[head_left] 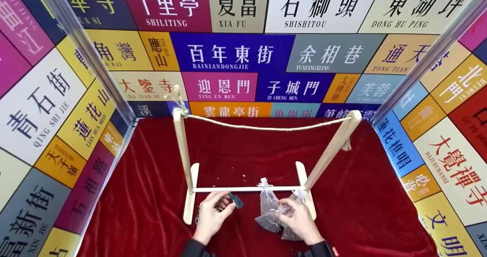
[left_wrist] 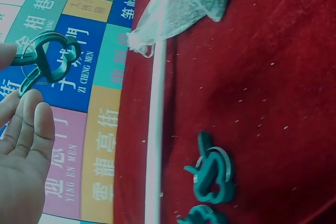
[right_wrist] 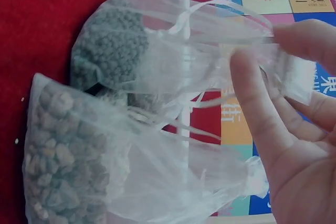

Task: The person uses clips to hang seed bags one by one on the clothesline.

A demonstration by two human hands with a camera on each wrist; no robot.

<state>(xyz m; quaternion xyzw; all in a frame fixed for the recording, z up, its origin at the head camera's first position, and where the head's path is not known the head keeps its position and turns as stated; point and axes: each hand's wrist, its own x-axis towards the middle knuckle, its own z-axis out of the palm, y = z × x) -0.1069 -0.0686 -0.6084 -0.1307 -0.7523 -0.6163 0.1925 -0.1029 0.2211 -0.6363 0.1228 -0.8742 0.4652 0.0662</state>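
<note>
My left hand pinches a green spring clip between thumb and fingers; the left wrist view shows its two handles squeezed at one end, the clip raised off the cloth. With thumb and fingers, my right hand holds the gathered top of a sheer white drawstring bag. Small dark pellets fill that bag's bottom. Beside it, a second sheer bag contains brownish gravel. Another sheer bag lies by the stand's lower bar. More green clips rest on the cloth near my left hand.
A wooden stand has two uprights, feet and a white lower bar. A slack cord is tied between the upright tops. Red cloth covers the table, with small crumbs behind the bar. Printed panels surround three sides.
</note>
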